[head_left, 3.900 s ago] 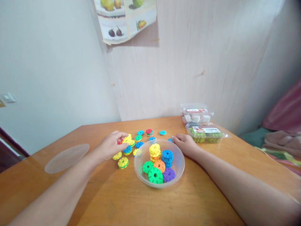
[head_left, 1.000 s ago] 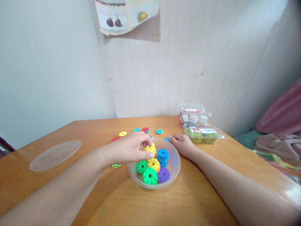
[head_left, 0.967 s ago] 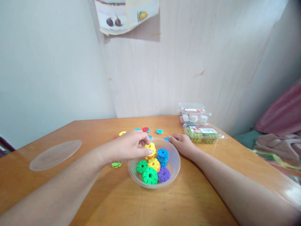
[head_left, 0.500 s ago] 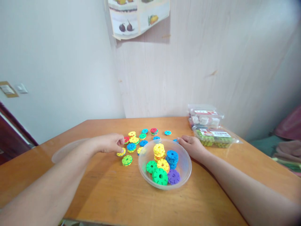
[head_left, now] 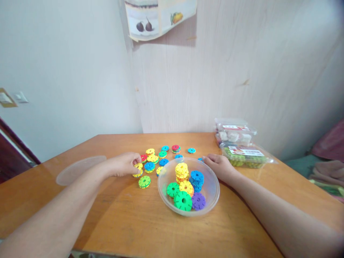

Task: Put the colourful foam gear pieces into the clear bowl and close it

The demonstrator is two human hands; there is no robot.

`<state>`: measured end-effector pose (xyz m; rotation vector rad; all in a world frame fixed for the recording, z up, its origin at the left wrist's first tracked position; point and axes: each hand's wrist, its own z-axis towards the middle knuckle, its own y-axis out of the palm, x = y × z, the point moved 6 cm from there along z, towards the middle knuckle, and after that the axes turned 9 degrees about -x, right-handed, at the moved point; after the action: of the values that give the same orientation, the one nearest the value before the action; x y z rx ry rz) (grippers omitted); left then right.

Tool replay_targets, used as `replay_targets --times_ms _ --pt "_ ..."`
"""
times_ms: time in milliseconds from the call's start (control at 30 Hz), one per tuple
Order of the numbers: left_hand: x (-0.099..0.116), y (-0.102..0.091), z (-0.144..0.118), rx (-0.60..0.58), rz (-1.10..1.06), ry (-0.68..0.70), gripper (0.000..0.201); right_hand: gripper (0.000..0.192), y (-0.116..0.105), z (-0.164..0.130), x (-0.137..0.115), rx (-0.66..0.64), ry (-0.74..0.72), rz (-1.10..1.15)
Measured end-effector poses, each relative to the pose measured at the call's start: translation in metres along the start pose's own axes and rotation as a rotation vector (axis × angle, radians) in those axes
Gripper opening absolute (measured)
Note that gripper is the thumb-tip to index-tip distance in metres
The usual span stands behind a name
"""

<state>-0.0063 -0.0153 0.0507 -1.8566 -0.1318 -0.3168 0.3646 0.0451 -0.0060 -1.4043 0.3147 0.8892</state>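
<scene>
Left hand [head_left: 124, 165] pinched a yellow disc [head_left: 138, 170] from the desk [head_left: 129, 222].
Right hand [head_left: 220, 167] rested curled against the clear bowl [head_left: 212, 195] rim (grasping nothing); next, judging by the sorted stacks, a lift to the bowl.

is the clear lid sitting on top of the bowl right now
No, the clear lid lies flat on the table, left of the uncovered bowl.

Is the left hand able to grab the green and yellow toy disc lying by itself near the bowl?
Probably yes. The left hand sits just behind the green and yellow plastic disc, with only bare wooden table between them; the clear plastic bowl lies off to the side.
</scene>
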Motion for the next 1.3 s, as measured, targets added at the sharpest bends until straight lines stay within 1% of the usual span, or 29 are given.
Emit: replay_targets --times_ms 100,167,233,300,367,467,567,700,767,833,933,1033,1133,1200,1267,1300 --pt "0.024 -0.018 -0.011 0.053 -0.083 0.063 0.041 0.044 0.001 0.002 0.002 0.005 -0.007 -0.005" --pt "0.049 -0.028 -0.020 0.101 -0.136 0.142 0.044 0.044 0.002 0.002 0.003 0.007 -0.020 -0.008" --pt "0.078 -0.033 -0.028 0.121 -0.168 0.211 0.044 0.045 0.002 0.003 0.004 0.013 -0.022 -0.012" --pt "0.107 -0.032 -0.034 0.103 -0.163 0.271 0.041 0.044 0.002 0.003 0.004 0.016 -0.019 -0.015" --pt "0.134 -0.028 -0.039 0.119 -0.135 0.331 0.037 0.045 0.001 0.003 0.004 0.022 -0.019 -0.021" --pt "0.165 -0.018 -0.041 0.104 -0.056 0.419 0.032 0.044 0.000 0.003 0.002 0.023 -0.022 -0.023" --pt "0.181 -0.004 -0.039 0.047 0.018 0.425 0.031 0.043 -0.001 0.001 -0.001 0.011 -0.046 0.006" --pt "0.189 0.008 -0.036 -0.029 0.052 0.411 0.039 0.041 -0.002 -0.001 -0.004 0.003 -0.053 0.029" --pt "0.186 0.008 -0.035 -0.039 0.024 0.404 0.040 0.041 -0.003 -0.002 -0.005 0.008 -0.043 0.018" --pt "0.178 0.004 -0.034 -0.025 -0.022 0.390 0.036 0.040 -0.004 -0.002 -0.005 0.009 -0.039 0.006" --pt "0.158 -0.010 -0.032 0.016 -0.073 0.336 0.032 0.041 -0.003 -0.001 -0.005 0.001 -0.031 0.013" --pt "0.124 -0.027 -0.030 0.054 -0.081 0.231 0.030 0.043 -0.001 -0.001 -0.003 0.002 -0.025 0.009" --pt "0.081 -0.038 -0.026 0.102 -0.057 0.116 0.027 0.044 0.000 0.000 -0.001 -0.001 -0.022 -0.007" --pt "0.051 -0.035 -0.023 0.090 -0.041 0.033 0.028 0.044 0.000 0.000 0.000 -0.008 -0.021 -0.010" --pt "0.026 -0.025 -0.021 0.025 -0.057 -0.014 0.032 0.045 0.001 0.001 0.001 -0.010 -0.016 -0.012" --pt "0.017 -0.018 -0.020 -0.009 -0.063 -0.022 0.035 0.045 0.001 0.001 0.002 -0.013 -0.014 -0.011"
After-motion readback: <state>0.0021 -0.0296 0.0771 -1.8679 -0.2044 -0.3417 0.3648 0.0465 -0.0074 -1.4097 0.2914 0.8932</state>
